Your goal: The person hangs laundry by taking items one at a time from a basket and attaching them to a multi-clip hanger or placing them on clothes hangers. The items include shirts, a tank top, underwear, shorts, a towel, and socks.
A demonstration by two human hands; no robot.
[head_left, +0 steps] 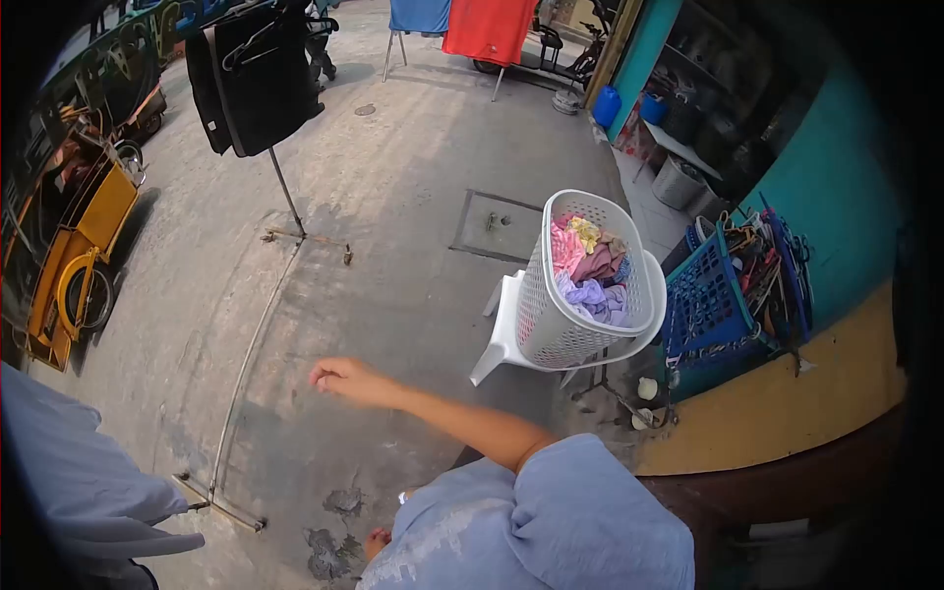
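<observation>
My right hand (342, 382) is stretched leftward across my front, above the concrete ground. Its fingers are loosely bent and a little apart, with nothing visible in them. No object touches it. My left hand is out of view. To the right, a white perforated laundry basket (575, 329) stands on a white plastic stool (503, 329). Inside lie crumpled clothes (595, 265) in pink, yellow, mauve and lilac. Pale cloth (84, 472) hangs at the lower left, close to the metal foot of a drying rack (236, 516).
A blue basket of hangers (713, 305) is by the teal wall at right. Black trousers (251, 84) hang on the rack's far end. Its base bar (258, 344) runs along the ground. A yellow sidecar (93, 216) stands left. Red cloth (487, 29) hangs at the back.
</observation>
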